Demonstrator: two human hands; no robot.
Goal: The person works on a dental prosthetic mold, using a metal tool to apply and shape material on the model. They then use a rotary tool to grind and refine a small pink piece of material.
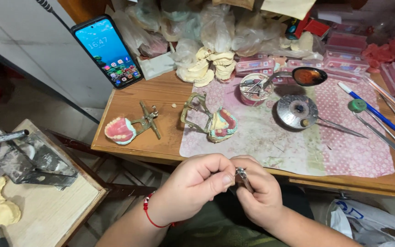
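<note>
- Two hands meet low in the head view, just in front of the near edge of the wooden surface (161, 93): the left hand (193, 183) and the right hand (259, 190) press together over the person's lap.
- Between them sits a small metal tool (242, 176); the right hand's fingers close around its shaft, and the left hand's fingers (225, 179) pinch at its tip. Whatever sits at that tip is too small to tell.
- Judged from this, the step in hand is fine work on the tool's tip, which calls for a steady pinch.
- On the surface beyond, untouched, stand a dental model in a brass articulator (213, 121) and a second pink denture model (120, 130), well apart from both hands.
</note>
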